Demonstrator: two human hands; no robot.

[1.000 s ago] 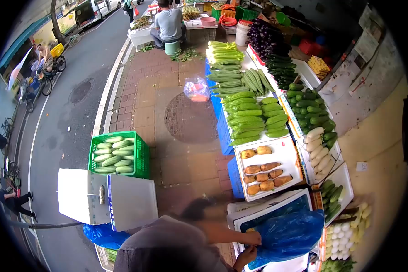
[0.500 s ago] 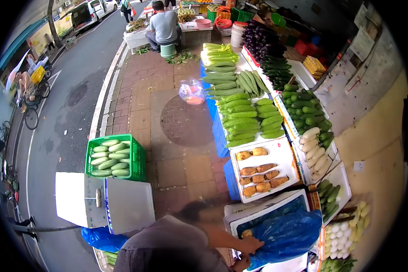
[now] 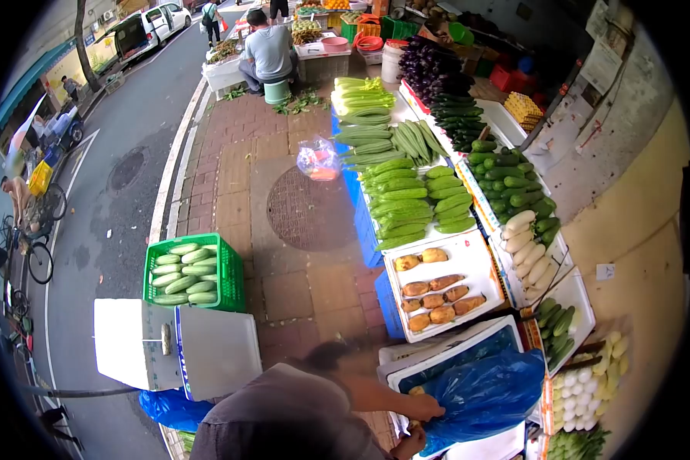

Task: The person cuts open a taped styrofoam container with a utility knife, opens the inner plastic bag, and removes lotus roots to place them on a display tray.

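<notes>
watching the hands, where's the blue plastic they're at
In the head view, the blue plastic is at lower right, below the white tray of brown roots, with both hands at its left edge.

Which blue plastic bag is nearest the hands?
The larger blue bag, at lower right, with both hands at its edge; the smaller blue bag lies away, lower left.

Cyclist (image 3: 17, 201) with yellow crate (image 3: 40, 178) is further along the road, now lower left. Dark-clothed walker (image 3: 57, 426) also sits lower, near the view's dark rim. Left hand (image 3: 428, 407), at blue plastic (image 3: 483, 391), is slightly higher than half a second ago.
</notes>
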